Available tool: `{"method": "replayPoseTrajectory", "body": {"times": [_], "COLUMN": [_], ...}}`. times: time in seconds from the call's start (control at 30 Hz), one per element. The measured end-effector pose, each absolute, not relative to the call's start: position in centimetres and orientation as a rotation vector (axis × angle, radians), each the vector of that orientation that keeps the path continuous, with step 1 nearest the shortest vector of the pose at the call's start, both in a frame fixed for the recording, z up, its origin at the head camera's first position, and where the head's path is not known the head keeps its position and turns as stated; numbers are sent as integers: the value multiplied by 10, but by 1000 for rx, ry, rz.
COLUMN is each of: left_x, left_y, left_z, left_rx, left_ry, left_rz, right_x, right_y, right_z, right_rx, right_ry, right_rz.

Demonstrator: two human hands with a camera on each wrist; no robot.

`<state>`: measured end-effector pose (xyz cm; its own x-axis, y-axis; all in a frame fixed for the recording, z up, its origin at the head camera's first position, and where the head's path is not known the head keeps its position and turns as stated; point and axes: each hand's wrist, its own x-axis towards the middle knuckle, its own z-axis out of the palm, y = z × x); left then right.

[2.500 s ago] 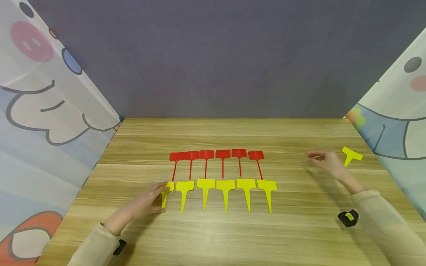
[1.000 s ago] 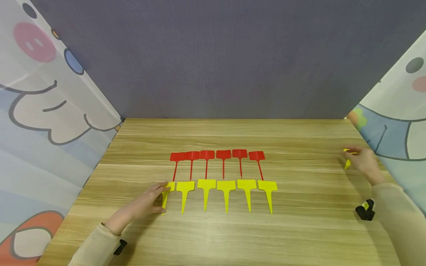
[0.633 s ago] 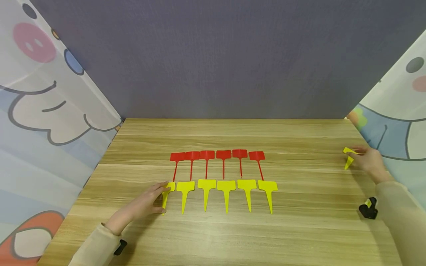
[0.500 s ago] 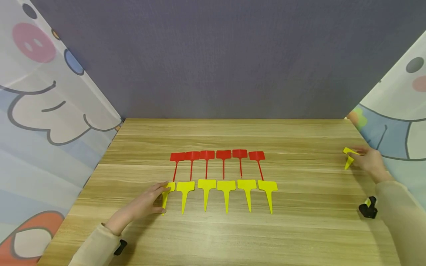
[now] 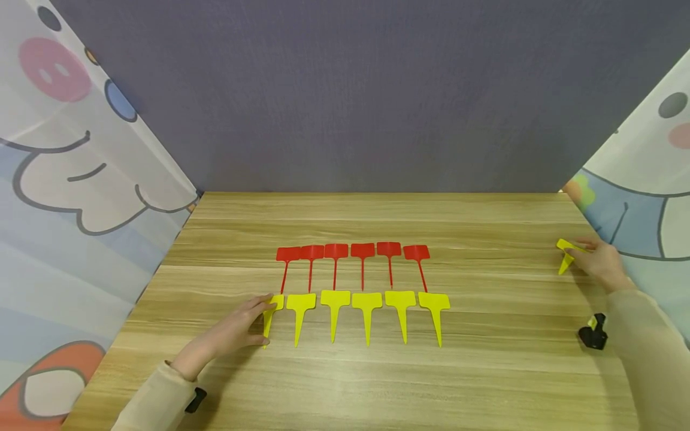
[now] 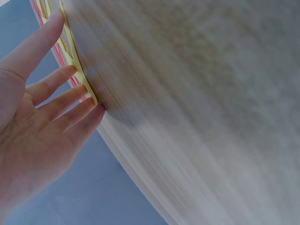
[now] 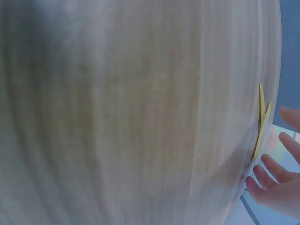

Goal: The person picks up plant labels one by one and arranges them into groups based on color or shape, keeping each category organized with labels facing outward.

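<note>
Several yellow T-shaped plant labels lie in a row on the table, heads away from me. Behind them is a row of red plant labels with thin stems. My left hand rests its fingertips on the leftmost yellow label, partly covering it. In the left wrist view, the fingers are nearly straight along its edge. At the far right, my right hand is over a lone yellow label, hiding part of its head. In the right wrist view, its fingers are spread beside that label.
The wood-grain table ends at a grey panel at the back. Curtains with cartoon prints, one on the left and one on the right, hang at the table's sides.
My right hand has moved right, from above the table to the lone yellow label, and stays there with only small shifts. The left hand and both rows look unmoved.
</note>
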<state>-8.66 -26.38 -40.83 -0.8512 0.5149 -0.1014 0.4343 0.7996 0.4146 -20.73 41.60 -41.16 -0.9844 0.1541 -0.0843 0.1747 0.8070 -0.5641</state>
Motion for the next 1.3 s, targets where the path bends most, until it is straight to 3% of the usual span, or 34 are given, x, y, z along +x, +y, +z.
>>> {"method": "replayPoseTrajectory", "body": {"times": [1.3], "left_x": [-87], "left_y": [-264], "left_z": [-409], "left_rx": [731], "left_ry": [2774], "left_rz": [569], "right_x": [-216], "right_y": [427], "right_z": [-423], "right_rx": [244], "right_ry": [2877], "right_rz": [-1030]}}
